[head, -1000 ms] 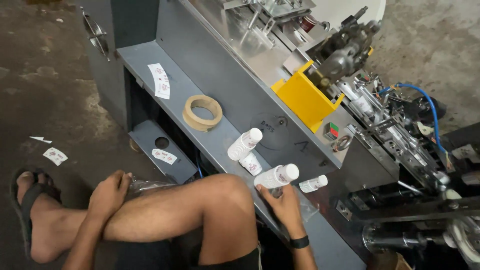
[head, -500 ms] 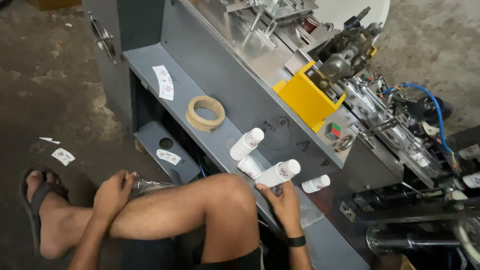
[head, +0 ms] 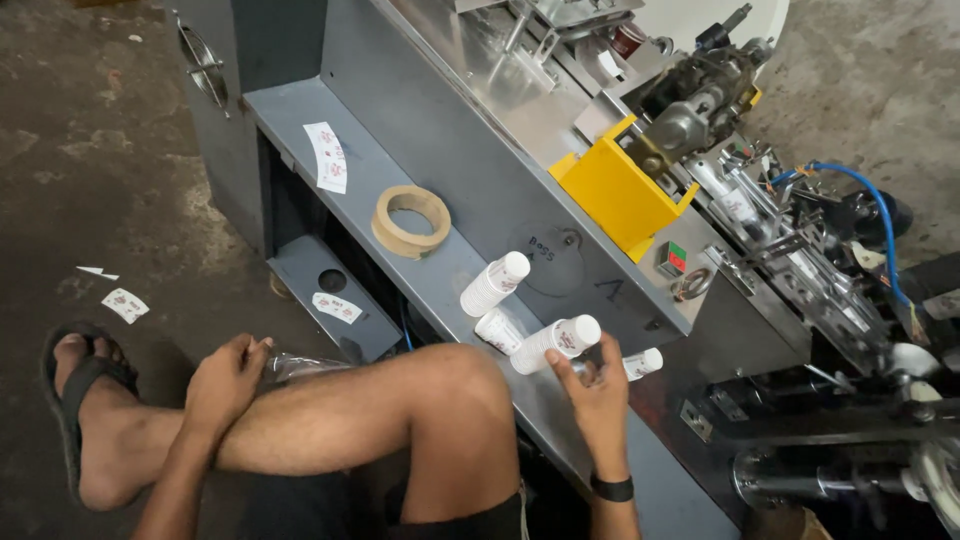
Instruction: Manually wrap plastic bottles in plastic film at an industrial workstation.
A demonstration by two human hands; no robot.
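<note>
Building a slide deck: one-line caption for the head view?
Seated person's right hand grips a paper cup stack on the grey machine ledge; left hand holds clear plastic.

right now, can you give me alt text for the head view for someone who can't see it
A seated person's right hand holds a stack of white paper cups lying on the grey ledge of a cup-making machine, while the left hand rests on a crossed bare leg beside crumpled clear plastic. More cup stacks, a tape roll and a yellow guard sit further along the machine.

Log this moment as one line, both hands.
right hand: on cup stack, ledge | left hand: holds clear plastic by shin | tape roll: idle
</note>
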